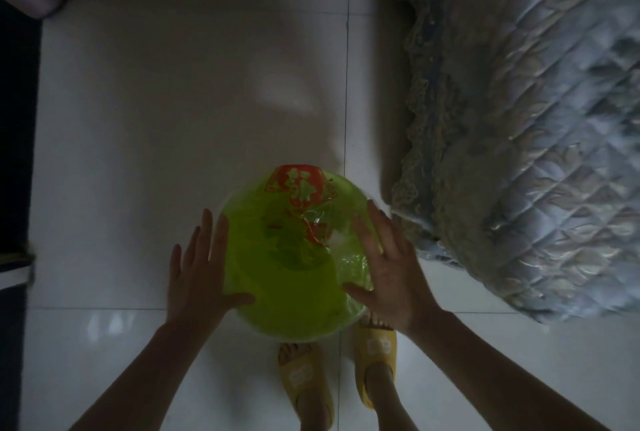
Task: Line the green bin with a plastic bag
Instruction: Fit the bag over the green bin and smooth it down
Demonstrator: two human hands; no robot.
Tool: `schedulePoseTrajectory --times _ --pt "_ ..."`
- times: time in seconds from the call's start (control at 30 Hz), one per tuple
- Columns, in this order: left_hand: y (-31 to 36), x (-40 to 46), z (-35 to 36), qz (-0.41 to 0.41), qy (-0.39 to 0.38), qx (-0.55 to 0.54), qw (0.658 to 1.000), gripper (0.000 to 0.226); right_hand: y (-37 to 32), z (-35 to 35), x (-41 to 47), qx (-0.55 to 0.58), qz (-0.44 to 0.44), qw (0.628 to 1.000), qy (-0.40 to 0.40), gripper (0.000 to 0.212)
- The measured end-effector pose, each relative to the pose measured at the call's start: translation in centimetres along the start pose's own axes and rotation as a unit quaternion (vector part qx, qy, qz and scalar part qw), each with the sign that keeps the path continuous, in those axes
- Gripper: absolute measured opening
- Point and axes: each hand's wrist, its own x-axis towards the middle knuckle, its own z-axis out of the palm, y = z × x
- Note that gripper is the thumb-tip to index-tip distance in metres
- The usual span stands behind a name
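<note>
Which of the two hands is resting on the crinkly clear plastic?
The right hand, beside the quilted bedspread: crinkled plastic bag shows under its fingers. The left hand lies on the green bin's smooth side.

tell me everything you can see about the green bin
The green bin is round, bright lime green and looks like plastic. It stands upright on the white tiled floor, seen from above, just ahead of the person's yellow slippers and beside a quilted bedspread. A clear plastic bag with red print covers its mouth, crinkled on the right. The left hand and right hand rest open against its sides.
</note>
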Motion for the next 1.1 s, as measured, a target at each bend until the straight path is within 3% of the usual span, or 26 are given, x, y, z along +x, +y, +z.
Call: schedulePoseTrajectory --times 0.13,0.27,0.4,0.57,0.7,0.8,0.87,0.97,1.1 --pt "0.0 0.3 0.2 0.000 -0.025 0.003 1.000 0.145 0.0 0.5 1.6 -0.068 0.031 0.992 -0.105 0.137" --pt "-1.3 1.3 0.4 0.015 -0.034 0.054 0.998 0.152 2.0 0.8 2.5 -0.051 0.034 0.993 -0.103 0.145" --pt "-2.9 1.3 0.6 0.038 -0.059 0.032 0.997 0.158 4.1 0.6 3.5 -0.010 -0.001 0.996 -0.094 0.146" --pt "-3.2 0.2 0.7 0.011 -0.076 0.038 0.996 0.159 4.8 -0.4 3.0 -0.023 0.035 0.990 -0.132 0.139" --pt "-1.2 -0.1 0.2 0.073 -0.036 -0.058 0.995 0.153 0.4 -0.6 2.8 -0.173 0.008 0.985 -0.019 0.123" --pt "1.8 0.5 0.7 0.179 0.024 0.024 0.983 0.121 -3.5 2.0 3.8 -0.279 -0.083 0.956 0.029 0.089" --pt "3.5 1.3 1.5 0.198 0.017 0.100 0.975 0.103 -4.5 3.6 4.7 -0.320 -0.129 0.938 -0.041 0.089" --pt "3.8 2.9 3.3 0.136 -0.050 0.127 0.981 0.106 -3.3 5.6 5.9 -0.348 -0.081 0.913 -0.196 0.120" --pt "3.2 3.9 4.3 0.097 -0.084 0.199 0.972 0.120 -1.2 6.3 6.9 -0.336 -0.047 0.915 -0.217 0.128"
